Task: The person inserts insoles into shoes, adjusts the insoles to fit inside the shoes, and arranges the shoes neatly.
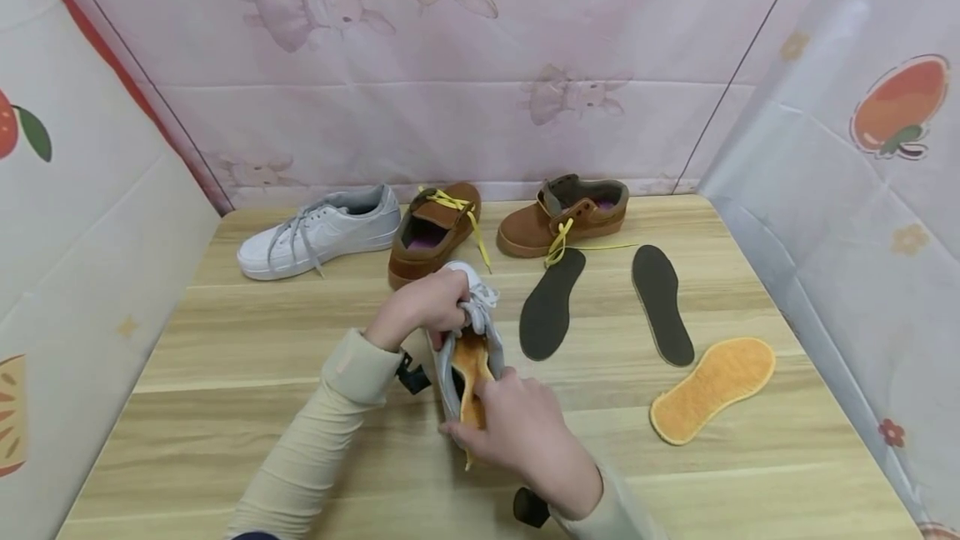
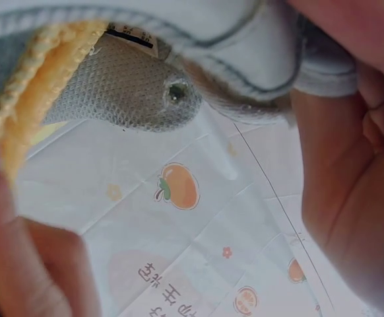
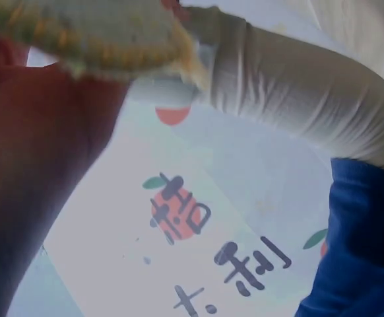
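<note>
In the head view, a white sneaker [image 1: 496,343] with grey laces is held over the table, toe pointing away. My left hand [image 1: 429,304] grips it around the tongue and laces. An orange fuzzy insole [image 1: 471,355] lies partly inside the opening, bent along its length, its rear end poking out at the heel. My right hand [image 1: 523,425] pinches that insole near the heel, thumb at the shoe's collar. The left wrist view shows the insole's yellow edge [image 2: 53,63] beside the mesh lining [image 2: 123,86]. Up close in the right wrist view is the insole's pale underside [image 3: 93,30].
A second white sneaker [image 1: 330,229] stands at the back left. Beside it are two brown shoes [image 1: 442,219] with yellow laces. To the right lie two dark insoles [image 1: 551,307] and another orange insole [image 1: 712,390]. Printed cloth walls [image 1: 450,132] border the table.
</note>
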Demonstrator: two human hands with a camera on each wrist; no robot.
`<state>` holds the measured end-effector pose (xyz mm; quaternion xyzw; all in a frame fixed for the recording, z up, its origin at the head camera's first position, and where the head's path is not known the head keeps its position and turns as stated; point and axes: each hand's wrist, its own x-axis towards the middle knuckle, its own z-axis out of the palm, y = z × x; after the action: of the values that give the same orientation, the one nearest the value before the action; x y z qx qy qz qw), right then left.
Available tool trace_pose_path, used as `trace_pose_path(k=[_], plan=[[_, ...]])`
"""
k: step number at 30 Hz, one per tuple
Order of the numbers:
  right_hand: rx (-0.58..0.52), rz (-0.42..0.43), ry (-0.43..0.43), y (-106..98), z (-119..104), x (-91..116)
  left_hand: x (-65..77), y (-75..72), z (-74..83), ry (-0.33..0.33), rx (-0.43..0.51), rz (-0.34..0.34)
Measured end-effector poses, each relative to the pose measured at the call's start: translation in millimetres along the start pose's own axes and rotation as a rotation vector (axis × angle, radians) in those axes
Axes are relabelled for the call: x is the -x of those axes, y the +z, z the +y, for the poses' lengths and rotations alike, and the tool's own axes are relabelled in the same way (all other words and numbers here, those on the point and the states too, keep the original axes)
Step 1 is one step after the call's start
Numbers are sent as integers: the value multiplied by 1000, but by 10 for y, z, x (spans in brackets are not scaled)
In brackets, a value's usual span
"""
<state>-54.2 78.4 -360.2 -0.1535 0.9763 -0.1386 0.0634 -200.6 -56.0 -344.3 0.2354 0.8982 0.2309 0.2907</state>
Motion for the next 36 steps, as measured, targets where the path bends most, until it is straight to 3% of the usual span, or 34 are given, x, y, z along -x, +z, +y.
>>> trace_pose_path(k=[7,18,27,36], plan=[[102,-39,6,-11,-82,114,-7,15,-20,8,-9,7],[19,66,-22,37,-97,108,-3,21,-11,10,-1,15],[-50,14,3,4,-94,63,-5,21,-33,21,0,25],[-16,46,-29,33,-84,54,4,18,-18,19,-5,28]])
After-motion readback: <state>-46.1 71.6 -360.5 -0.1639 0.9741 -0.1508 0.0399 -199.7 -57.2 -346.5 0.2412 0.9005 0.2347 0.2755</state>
